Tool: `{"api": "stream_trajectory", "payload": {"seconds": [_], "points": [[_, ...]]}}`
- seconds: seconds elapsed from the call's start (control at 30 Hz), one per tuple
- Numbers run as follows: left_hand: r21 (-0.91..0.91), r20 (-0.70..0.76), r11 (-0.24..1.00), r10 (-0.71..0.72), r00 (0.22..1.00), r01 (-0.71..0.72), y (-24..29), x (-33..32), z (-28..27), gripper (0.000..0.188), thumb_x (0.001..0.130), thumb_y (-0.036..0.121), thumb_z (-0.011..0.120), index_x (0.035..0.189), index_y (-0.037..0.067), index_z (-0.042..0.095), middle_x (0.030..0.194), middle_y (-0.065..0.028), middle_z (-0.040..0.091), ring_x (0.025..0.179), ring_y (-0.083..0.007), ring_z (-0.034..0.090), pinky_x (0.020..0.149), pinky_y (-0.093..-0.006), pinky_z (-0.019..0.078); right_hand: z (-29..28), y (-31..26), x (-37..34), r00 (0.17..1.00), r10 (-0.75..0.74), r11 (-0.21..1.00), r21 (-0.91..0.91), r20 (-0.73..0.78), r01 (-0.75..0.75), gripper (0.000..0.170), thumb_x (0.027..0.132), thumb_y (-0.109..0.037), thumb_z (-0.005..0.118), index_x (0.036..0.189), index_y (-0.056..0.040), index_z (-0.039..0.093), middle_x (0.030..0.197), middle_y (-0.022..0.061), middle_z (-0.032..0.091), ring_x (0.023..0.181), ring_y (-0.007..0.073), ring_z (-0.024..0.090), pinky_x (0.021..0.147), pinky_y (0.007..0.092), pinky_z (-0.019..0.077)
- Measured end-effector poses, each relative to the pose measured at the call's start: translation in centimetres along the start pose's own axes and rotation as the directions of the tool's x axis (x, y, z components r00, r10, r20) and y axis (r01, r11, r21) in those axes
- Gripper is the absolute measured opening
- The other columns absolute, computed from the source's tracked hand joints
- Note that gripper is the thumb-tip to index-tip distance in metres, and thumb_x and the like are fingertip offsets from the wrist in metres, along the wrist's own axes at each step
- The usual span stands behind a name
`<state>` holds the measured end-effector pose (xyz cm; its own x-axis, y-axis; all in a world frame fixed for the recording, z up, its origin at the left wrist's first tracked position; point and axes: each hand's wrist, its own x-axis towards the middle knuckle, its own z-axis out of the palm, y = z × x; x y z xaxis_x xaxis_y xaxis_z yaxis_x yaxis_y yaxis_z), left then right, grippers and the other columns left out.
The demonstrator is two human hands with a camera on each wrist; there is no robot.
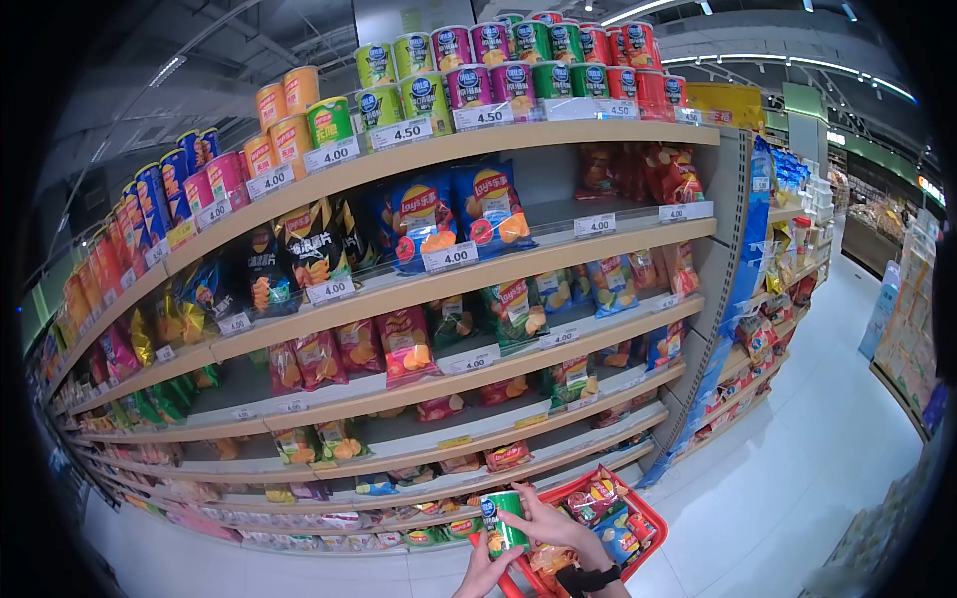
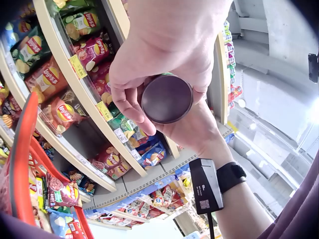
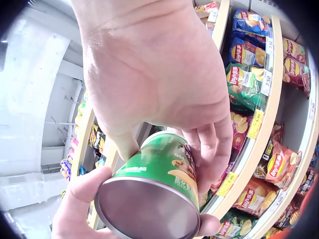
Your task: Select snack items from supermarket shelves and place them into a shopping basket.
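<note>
Low in the head view, both hands hold a green cylindrical snack can [image 1: 503, 523] in front of the shelves. The left hand [image 1: 482, 570] grips its lower part, with thumb and fingers around the base. From the other side, the right hand [image 1: 548, 525] has its fingers curled round the body. In the right wrist view the can [image 3: 159, 162] tilts so that its metal bottom faces the camera, and the left thumb [image 3: 82, 191] presses near the bottom rim. The left wrist view shows the round base [image 2: 167, 98] between the two hands.
A red shopping basket [image 1: 658, 528] with several chip bags sits right beside the hands. Tall shelves [image 1: 558, 234] of chip bags curve across the front, with stacked cans [image 1: 469, 90] along the top. To the right runs a pale floor aisle [image 1: 807, 439].
</note>
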<state>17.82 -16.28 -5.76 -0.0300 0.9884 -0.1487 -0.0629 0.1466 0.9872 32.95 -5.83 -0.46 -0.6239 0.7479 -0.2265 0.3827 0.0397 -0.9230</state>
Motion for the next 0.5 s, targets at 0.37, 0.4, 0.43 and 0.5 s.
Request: {"api": "stream_trajectory", "payload": {"seconds": [0.37,0.4,0.43,0.5], "points": [[-0.009,-0.088,1.0,0.022,0.996,-0.023,0.3,-0.1,1.1,0.07,0.085,0.028,0.076,0.132,-0.004,0.035,0.095,-0.0085,0.066,0.073,-0.0122,0.065,0.062,-0.0275,0.0517,1.4,3.6,0.7,0.963,-0.19,0.872,0.418,-0.191,0.255,0.071,0.096,-0.032,0.063,0.145,0.0001,0.023,0.122,0.022,0.059,0.109,0.0209,0.061,0.09,0.0335,0.049],[0.057,-0.101,0.994,0.099,0.99,-0.094,1.5,0.0,1.4,0.079,0.082,0.03,0.079,0.135,-0.006,0.034,0.095,-0.0085,0.066,0.071,-0.0117,0.064,0.063,-0.0279,0.0515,1.4,3.4,0.7,0.958,-0.178,0.852,0.452,-0.224,0.264,0.061,0.098,-0.022,0.059,0.143,0.0002,0.025,0.121,0.0177,0.06,0.107,0.0163,0.059,0.088,0.0307,0.0495],[0.333,-0.181,0.887,0.394,0.901,-0.321,0.4,1.0,1.1,0.083,0.078,0.029,0.083,0.136,-0.006,0.035,0.095,-0.0102,0.066,0.067,-0.0109,0.062,0.061,-0.0263,0.051,1.0,1.9,0.0,0.951,-0.221,0.743,0.594,-0.217,0.308,0.061,0.1,-0.023,0.057,0.147,-0.0012,0.024,0.12,0.0132,0.059,0.11,0.0172,0.058,0.094,0.0297,0.0454],[0.378,-0.133,0.886,0.339,0.931,-0.269,5.5,0.6,1.6,0.084,0.077,0.025,0.082,0.14,-0.001,0.034,0.115,-0.0163,0.061,0.094,-0.0179,0.064,0.07,-0.0272,0.0535,0.9,0.9,-0.3,0.945,-0.147,0.644,0.697,-0.292,0.315,0.059,0.101,-0.017,0.054,0.147,0.0002,0.021,0.117,0.0117,0.061,0.109,0.0137,0.056,0.095,0.0284,0.0434]]}}
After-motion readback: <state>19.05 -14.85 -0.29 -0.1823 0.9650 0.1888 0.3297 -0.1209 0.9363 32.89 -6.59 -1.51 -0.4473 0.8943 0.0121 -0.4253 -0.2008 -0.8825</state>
